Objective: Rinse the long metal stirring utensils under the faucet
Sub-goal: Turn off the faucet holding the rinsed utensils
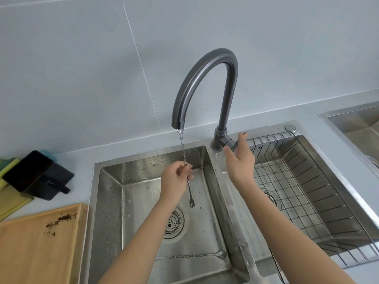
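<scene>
My left hand (pixel 176 180) is shut on a long twisted metal stirrer (pixel 189 192) and holds it upright over the left sink basin (pixel 110 191). Its small fork end hangs below my fingers, and its upper shaft rises into the thin stream of water from the grey gooseneck faucet (pixel 205 78). My right hand (pixel 240 158) is open, fingers apart, right beside the faucet's lever at its base. A second twisted stirrer (pixel 190 256) with a spoon end lies flat on the basin floor near the front, below the round drain (pixel 172 222).
A wire rack (pixel 320 193) sits in the right basin. A wooden board (pixel 37 249) with dark crumbs lies at the lower left. Behind it on the counter are a black holder with a phone (pixel 34 175) and green cloths (pixel 8 167). Another sink edge (pixel 352 121) shows at the far right.
</scene>
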